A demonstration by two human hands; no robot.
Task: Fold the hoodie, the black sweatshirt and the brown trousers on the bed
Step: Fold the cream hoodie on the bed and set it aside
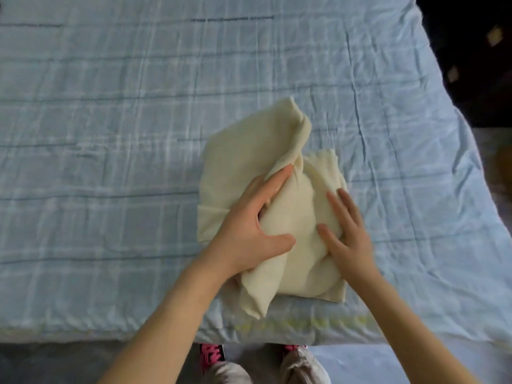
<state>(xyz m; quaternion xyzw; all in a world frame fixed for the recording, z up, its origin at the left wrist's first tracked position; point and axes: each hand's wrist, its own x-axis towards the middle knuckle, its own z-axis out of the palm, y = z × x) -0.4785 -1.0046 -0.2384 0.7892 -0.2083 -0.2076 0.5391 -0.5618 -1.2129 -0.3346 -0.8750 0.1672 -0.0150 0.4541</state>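
A cream hoodie [243, 153] lies as a thick, partly folded bundle near the front edge of the bed [110, 134]. My left hand [249, 225] rests on the bundle's left side, its straight fingers slipped along under a fold of cloth and its thumb spread across the front. My right hand [349, 234] presses flat on the right side with its fingers straight. A pointed flap of the hoodie sticks up at the back. No black sweatshirt or brown trousers are in view.
The bed has a light blue checked cover that reaches left and back. Its right edge drops to a dark floor [471, 51]. My feet in pink and grey shoes [213, 356] stand against the front edge.
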